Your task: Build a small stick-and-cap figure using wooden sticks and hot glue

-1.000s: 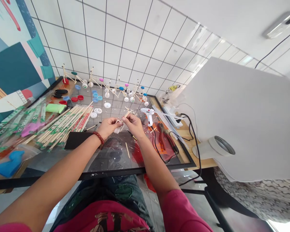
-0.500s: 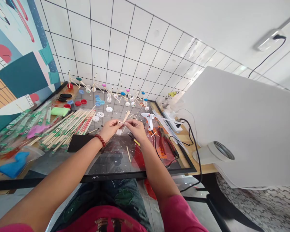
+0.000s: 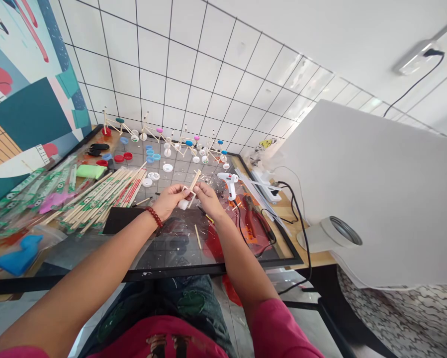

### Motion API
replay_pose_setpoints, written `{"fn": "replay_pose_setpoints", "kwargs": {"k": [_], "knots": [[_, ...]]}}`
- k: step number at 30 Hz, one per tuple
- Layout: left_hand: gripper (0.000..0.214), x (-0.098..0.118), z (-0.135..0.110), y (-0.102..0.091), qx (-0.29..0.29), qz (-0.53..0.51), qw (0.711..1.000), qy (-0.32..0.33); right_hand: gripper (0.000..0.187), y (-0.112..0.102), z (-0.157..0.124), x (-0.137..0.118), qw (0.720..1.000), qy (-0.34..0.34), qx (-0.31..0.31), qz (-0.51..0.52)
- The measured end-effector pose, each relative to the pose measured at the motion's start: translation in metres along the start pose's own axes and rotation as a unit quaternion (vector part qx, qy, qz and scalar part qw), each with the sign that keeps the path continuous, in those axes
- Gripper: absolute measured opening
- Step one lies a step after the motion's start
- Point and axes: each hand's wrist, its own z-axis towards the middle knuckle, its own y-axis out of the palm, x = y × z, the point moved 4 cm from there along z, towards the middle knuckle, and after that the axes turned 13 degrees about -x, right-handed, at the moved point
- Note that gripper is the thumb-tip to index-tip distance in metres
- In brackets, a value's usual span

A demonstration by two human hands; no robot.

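Between my hands, over the middle of the table, is a small frame of wooden sticks (image 3: 194, 180) with a white cap-like piece (image 3: 183, 204) at its lower end. My left hand (image 3: 170, 200) is closed on its left side, thumb against the sticks. From the right, the fingers of my right hand (image 3: 208, 199) pinch the same frame. Some of the joints are hidden behind my fingers. A loose short stick (image 3: 197, 236) lies on the table between my forearms. To the right stands a white glue gun (image 3: 229, 185).
Left lie a pile of chopsticks (image 3: 104, 199), some in green-printed wrappers, and a blue piece (image 3: 20, 254). Several stick figures with bottle caps (image 3: 189, 143) line the back. Pliers (image 3: 250, 219), a power strip (image 3: 266, 189) and cords are right. A black edge (image 3: 141, 273) runs along the front.
My right hand has shifted slightly, and its fingers have moved apart from my left thumb. More of the stick frame and the white piece shows between my hands.
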Motion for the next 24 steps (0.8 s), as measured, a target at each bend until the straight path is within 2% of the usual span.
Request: {"fn": "replay_pose_setpoints", "kwargs": {"k": [4,7,12,15,17,24], "knots": [[0.036,-0.001,0.0,0.003,-0.014,-0.038,0.999,0.0,0.038,0.004,-0.002,-0.004,1.0,0.002,0.005,-0.02],[0.036,0.0,0.001,0.003,-0.013,-0.065,0.998,0.001,0.039,0.006,-0.003,-0.007,1.0,-0.001,-0.001,-0.019],[0.03,0.009,0.001,-0.002,0.017,-0.12,0.992,0.025,0.054,0.001,-0.001,-0.005,1.0,-0.018,0.012,0.023],[0.028,0.012,-0.001,-0.002,0.021,-0.142,0.99,0.016,0.068,-0.006,0.0,-0.001,0.997,0.006,0.048,0.059],[0.028,0.011,-0.001,0.0,0.018,-0.133,0.991,0.006,0.07,-0.009,0.0,-0.002,0.996,0.024,0.057,0.061],[0.024,0.011,-0.003,0.004,0.054,-0.066,0.996,0.003,0.054,0.003,-0.002,-0.01,0.997,0.02,-0.015,0.078]]}}
